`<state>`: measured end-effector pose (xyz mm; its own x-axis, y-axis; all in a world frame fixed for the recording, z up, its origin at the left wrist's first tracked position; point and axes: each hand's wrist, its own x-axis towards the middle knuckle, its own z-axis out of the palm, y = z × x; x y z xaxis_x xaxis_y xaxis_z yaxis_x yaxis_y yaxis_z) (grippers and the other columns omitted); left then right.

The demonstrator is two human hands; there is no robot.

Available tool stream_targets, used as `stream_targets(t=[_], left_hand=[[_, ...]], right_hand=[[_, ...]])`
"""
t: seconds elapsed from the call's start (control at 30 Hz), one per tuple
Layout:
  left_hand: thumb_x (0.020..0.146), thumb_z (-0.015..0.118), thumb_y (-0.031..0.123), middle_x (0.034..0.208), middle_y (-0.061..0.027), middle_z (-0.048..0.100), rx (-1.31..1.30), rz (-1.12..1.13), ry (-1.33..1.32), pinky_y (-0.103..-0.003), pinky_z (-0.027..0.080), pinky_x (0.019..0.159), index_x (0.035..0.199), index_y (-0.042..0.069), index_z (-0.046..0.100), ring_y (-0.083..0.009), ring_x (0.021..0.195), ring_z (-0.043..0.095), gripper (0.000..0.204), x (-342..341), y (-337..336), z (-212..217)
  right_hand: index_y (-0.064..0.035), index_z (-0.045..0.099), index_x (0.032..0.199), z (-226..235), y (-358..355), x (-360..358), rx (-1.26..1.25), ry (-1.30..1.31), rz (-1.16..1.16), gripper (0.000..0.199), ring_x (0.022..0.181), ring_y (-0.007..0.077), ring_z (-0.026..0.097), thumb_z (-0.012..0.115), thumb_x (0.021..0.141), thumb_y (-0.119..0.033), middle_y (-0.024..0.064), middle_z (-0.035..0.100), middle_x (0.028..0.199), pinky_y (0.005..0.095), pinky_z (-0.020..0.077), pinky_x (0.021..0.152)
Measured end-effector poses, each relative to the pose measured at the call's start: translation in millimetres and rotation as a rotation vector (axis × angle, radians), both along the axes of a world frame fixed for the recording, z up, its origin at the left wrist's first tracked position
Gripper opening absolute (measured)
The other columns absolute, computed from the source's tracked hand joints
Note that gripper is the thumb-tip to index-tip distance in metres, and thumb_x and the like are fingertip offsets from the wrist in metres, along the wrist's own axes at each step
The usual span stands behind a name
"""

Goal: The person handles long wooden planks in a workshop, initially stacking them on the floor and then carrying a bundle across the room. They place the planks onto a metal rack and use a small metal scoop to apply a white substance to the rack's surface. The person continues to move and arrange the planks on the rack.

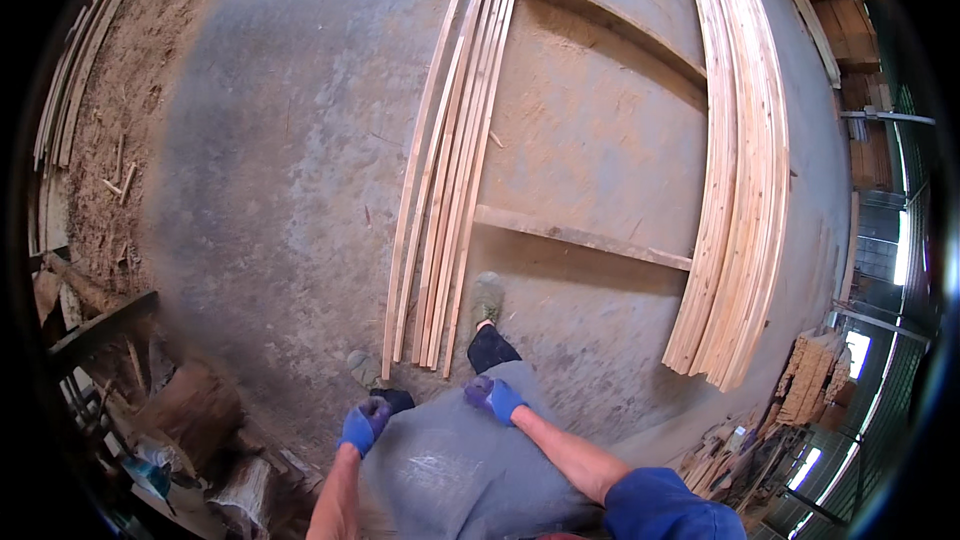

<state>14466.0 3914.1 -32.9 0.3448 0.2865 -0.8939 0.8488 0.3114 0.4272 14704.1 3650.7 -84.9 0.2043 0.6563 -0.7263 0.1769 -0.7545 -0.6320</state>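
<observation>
Both of my hands wear blue and purple gloves and sit low in front of my body. My left hand [365, 425] is curled closed beside the left edge of a grey apron [440, 460]. Over the apron's upper right part, my right hand [493, 398] is also closed. I cannot make out whether anything is inside either hand. Just ahead, a row of long thin wooden strips [440, 210] lies lengthwise, with near ends close to my shoes. Gaps show between some strips. A larger bundle of strips [735, 180] lies farther right.
Two wooden crossbeams [590, 240] run between the strips and the bundle, on the concrete floor [290, 160]. Sawdust [125, 150] and more strips line the far left. Scrap wood [190, 410] lies lower left; stacked wood [810, 380] stands lower right.
</observation>
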Motion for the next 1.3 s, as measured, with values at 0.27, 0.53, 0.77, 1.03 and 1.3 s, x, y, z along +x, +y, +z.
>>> stream_targets(t=[0.27, 0.53, 0.77, 1.03, 1.3], left_hand=[[0.082, 0.069, 0.035, 0.110, -0.0230, 0.067, 0.417, -0.346, -0.019, -0.043, 0.050, 0.091, 0.118, 0.003, 0.064, -0.0394, 0.101, 0.064, 0.049, -11.3, -40.9, 102.6], [0.077, 0.072, 0.024, 0.107, -0.0223, 0.066, 0.539, -0.385, -0.194, -0.047, 0.046, 0.092, 0.112, 0.001, 0.064, -0.0400, 0.098, 0.061, 0.042, -4.0, 3.3, 63.2], [0.076, 0.073, 0.016, 0.107, -0.0212, 0.065, 0.577, -0.332, -0.188, -0.048, 0.046, 0.091, 0.112, 0.000, 0.062, -0.0401, 0.100, 0.060, 0.040, -33.3, 27.0, 38.9], [0.076, 0.072, 0.014, 0.106, -0.0208, 0.065, 0.567, -0.311, -0.269, -0.047, 0.046, 0.090, 0.108, 0.000, 0.063, -0.0396, 0.099, 0.061, 0.036, -37.3, 39.4, 37.7], [0.075, 0.072, 0.016, 0.105, -0.0200, 0.065, 0.586, -0.315, -0.261, -0.048, 0.047, 0.088, 0.108, 0.001, 0.064, -0.0395, 0.097, 0.061, 0.037, -41.3, 31.7, 39.6]], right_hand=[[-0.0107, 0.061, 0.104, -157.2, -16.8, -4.8, 0.210, 0.220, 0.058, 0.021, 0.089, 0.0232, 0.063, 0.052, 0.092, -0.025, 0.0052, 0.065, 0.099, 0.0385, 0.0504, 0.070], [-0.0028, 0.063, 0.104, -269.3, 131.3, 83.4, -0.171, -0.251, -0.090, 0.044, 0.104, 0.0381, 0.064, 0.066, 0.085, -0.043, 0.0213, 0.067, 0.110, 0.0428, 0.0504, 0.088], [0.0039, 0.048, 0.132, -255.6, 235.5, 76.8, -0.447, -0.456, -0.269, 0.071, 0.111, 0.0394, 0.062, 0.069, 0.081, -0.041, 0.0282, 0.062, 0.120, 0.0455, 0.0500, 0.095], [0.0062, 0.050, 0.125, -265.5, 232.9, 69.3, -0.508, -0.411, -0.265, 0.062, 0.106, 0.0396, 0.064, 0.063, 0.085, -0.039, 0.0302, 0.064, 0.113, 0.0453, 0.0513, 0.090], [0.0048, 0.049, 0.127, -258.5, 243.3, 78.1, -0.355, -0.540, -0.330, 0.063, 0.109, 0.0416, 0.062, 0.066, 0.084, -0.038, 0.0299, 0.062, 0.118, 0.0458, 0.0501, 0.093]])
